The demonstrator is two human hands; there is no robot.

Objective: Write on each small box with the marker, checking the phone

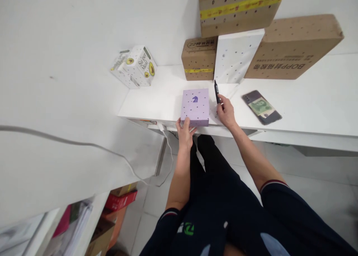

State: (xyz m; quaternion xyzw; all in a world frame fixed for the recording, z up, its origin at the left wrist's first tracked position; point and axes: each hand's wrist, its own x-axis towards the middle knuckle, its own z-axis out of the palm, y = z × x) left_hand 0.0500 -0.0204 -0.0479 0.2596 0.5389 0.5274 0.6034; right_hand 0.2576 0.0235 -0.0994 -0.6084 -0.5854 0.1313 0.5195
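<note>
A small purple box [195, 105] with dark dots and a horse-like logo lies at the front edge of the white desk. At its near-left corner, my left hand [185, 133] grips it, the thumb on top and the other fingers along the side and underneath. Just right of the box, my right hand [226, 111] is closed round a black marker pen [217, 92], which points away from me with its dark end up. The pen is apart from the box.
Dotted cardboard boxes [199, 58] and a white box [236, 56] stand against the wall. A phone [262, 107] with a banknote in its case lies right of my hand. White avocado-print cartons [141, 66] stand at the left. A cable [131, 168] hangs below the desk [156, 99].
</note>
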